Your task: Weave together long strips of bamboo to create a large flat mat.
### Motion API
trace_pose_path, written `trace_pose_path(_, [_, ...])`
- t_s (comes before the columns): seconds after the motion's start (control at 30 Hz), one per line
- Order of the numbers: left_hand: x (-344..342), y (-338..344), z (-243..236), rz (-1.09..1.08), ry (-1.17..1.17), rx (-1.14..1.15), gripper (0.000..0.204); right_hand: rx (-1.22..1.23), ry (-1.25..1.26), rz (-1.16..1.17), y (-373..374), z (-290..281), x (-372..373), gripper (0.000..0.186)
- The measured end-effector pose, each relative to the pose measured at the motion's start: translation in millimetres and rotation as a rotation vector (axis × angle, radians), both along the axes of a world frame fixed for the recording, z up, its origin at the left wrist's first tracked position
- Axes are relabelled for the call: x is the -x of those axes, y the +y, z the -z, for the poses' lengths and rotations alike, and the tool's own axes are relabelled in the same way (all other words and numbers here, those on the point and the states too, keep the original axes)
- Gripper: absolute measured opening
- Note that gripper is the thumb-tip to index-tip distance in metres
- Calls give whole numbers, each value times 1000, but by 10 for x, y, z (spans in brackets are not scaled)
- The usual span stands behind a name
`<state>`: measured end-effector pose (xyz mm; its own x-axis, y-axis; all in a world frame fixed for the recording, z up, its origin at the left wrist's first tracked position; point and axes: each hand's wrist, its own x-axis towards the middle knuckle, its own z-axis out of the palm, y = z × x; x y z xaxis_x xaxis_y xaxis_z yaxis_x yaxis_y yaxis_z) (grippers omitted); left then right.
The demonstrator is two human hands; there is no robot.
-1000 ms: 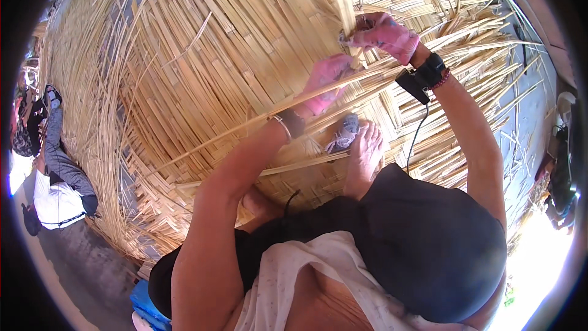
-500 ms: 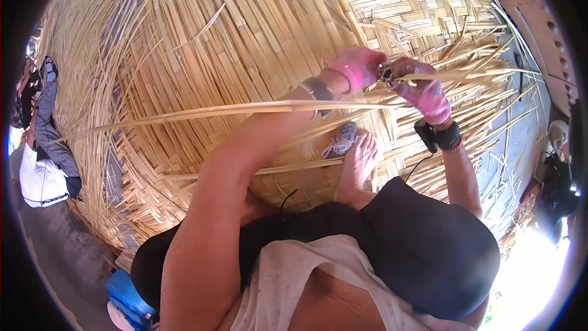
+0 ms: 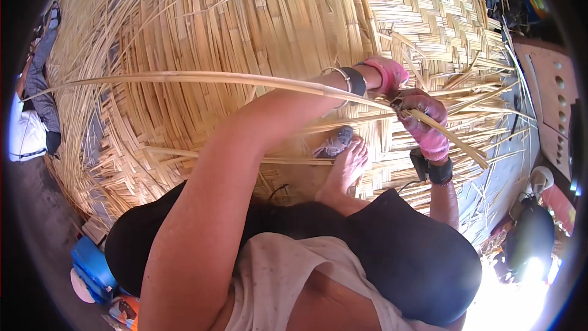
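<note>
My right hand (image 3: 429, 119), in a soiled pink glove, is closed around a long pale reed strip (image 3: 239, 78). From the far left the strip arches over my left forearm, and its end sticks out past the right hand. My left hand (image 3: 389, 75), in a pink glove, is bent down with its fingers curled against the right hand's fingertips, at the strip. Its fingertips are partly hidden. Below both hands spreads a large woven reed mat (image 3: 429, 0), with a herringbone weave at right and loose parallel reeds (image 3: 245, 24) at left.
My bare foot (image 3: 349, 168) rests on the mat beside a frayed grey cloth wad (image 3: 335, 142). Loose reed ends fan out at right. Beyond stand a brown board with round holes (image 3: 551, 95) and a white shoe (image 3: 541, 178). A blue container (image 3: 93, 270) is at lower left.
The strip's left part has risen, and its right end now points down to the right. My hands have shifted slightly right and nearer to me; the view has also moved.
</note>
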<state>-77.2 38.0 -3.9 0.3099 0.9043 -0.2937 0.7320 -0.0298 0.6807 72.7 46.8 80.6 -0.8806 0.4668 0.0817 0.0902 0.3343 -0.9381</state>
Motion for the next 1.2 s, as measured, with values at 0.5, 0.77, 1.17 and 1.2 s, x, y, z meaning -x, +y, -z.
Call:
trace_pose_path(0.5, [-38, -532, 160, -336, -295, -663, 15, 123, 43, 328, -271, 221, -248, 22])
trace_pose_path(0.77, [40, -693, 331, -296, -347, -630, 14, 594, 125, 574, 11, 430, -91, 23])
trace_pose_path(1.17, [721, -1363, 62, -683, -238, -494, 28, -160, -285, -226, -42, -15, -114, 45])
trace_pose_path(1.2, [731, -1456, 30, -685, -227, -512, 28, -238, -271, -249, 25, -71, -37, 51])
